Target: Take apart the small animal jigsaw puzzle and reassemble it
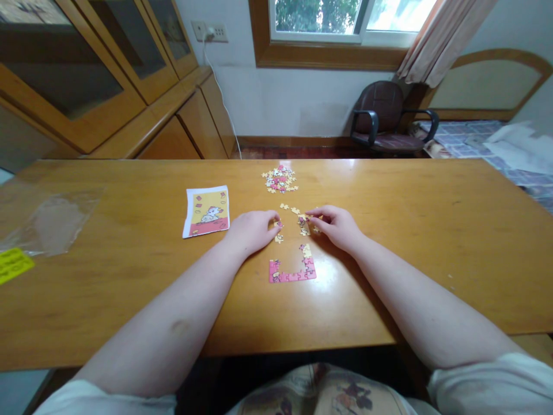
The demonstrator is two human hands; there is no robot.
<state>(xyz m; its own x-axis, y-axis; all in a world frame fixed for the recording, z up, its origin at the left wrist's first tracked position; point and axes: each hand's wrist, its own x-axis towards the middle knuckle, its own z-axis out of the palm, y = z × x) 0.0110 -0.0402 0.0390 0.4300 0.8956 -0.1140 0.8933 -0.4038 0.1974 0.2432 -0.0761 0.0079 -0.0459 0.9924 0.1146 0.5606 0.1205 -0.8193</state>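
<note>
My left hand [258, 229] rests on the table with thumb and forefinger closed about a small jigsaw puzzle piece [279, 223]. Just below those fingertips lies a loose yellow piece [279, 238]. Across from it, my right hand [334, 226] pinches at the edge of a small joined group of yellow and pink puzzle pieces [304, 225]; its fingers partly hide what they hold. Nearer to me, joined pink and yellow pieces form a U-shaped border [294, 277]. A pile of loose puzzle pieces [280, 180] lies farther back, with a few yellow pieces [295, 210] in front of it.
Left of my left hand lies a printed reference picture [207, 212] of a white animal on yellow and pink. A clear plastic bag [56, 222] and a yellow label [15, 265] are at the far left. Behind the wooden table [410, 242] stands an armchair [382, 118].
</note>
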